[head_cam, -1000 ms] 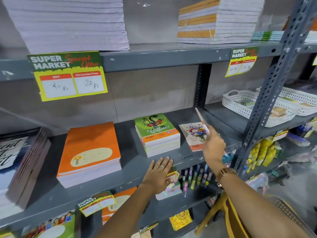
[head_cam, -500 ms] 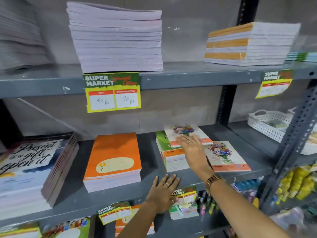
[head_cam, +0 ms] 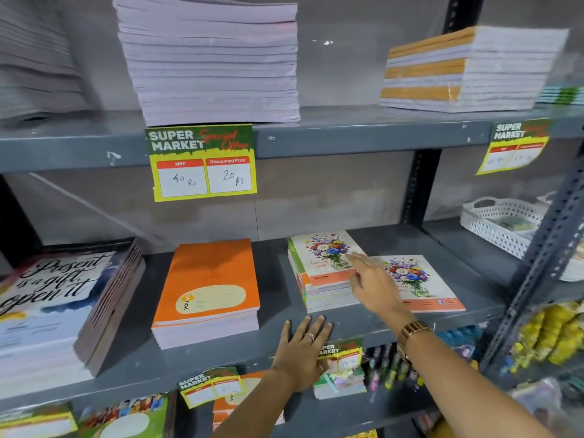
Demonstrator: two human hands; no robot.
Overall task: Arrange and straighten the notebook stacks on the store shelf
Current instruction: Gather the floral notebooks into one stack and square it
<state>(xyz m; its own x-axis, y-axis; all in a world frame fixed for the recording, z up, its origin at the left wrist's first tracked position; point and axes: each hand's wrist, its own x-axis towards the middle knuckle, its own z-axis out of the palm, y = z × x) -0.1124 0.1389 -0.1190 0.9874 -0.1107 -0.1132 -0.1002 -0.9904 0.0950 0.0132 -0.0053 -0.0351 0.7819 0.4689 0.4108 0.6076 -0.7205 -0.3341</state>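
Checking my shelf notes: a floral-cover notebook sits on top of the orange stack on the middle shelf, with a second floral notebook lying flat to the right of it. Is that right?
Not quite. The head view shows the floral-cover notebook on top of the mixed green-edged stack, not the orange notebook stack, which is further left. The second floral notebook does lie flat on the shelf to the right.

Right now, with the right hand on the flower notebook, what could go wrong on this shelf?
1. The top flower notebook lies askew on its stack; a push from the right hand may slide it off.
2. The single flower notebook beside it lies near the shelf edge and might get knocked down.
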